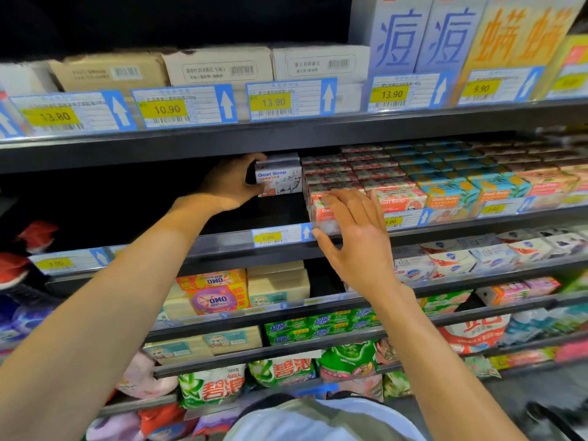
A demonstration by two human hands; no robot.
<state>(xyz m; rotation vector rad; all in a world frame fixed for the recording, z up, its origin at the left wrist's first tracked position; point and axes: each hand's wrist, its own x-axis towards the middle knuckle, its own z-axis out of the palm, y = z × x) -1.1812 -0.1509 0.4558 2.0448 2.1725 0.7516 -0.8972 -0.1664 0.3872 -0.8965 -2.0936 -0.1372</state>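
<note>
The left hand [230, 183] reaches into the far part of the middle shelf [222, 241] and grips a white Goat Soap box [281, 179] by its left end, thumb curled over the top edge. The other fingers are hidden behind and under the box. Whether the box stands on the shelf or is lifted off it is hard to tell in the dark gap.

Just to the right, the right hand [356, 237] lies released. Its fingers are nearly straight and spread flat over the top of a pink Goat Soap box [319, 214] at the near edge of the same shelf. The thumb is stretched down by the box's lower front corner. The hand covers most of the pink box's print.

A price tag [269, 237] on the rail below reads 8.00. The rows of soap boxes [445, 194] further right blur toward the edge.
</note>
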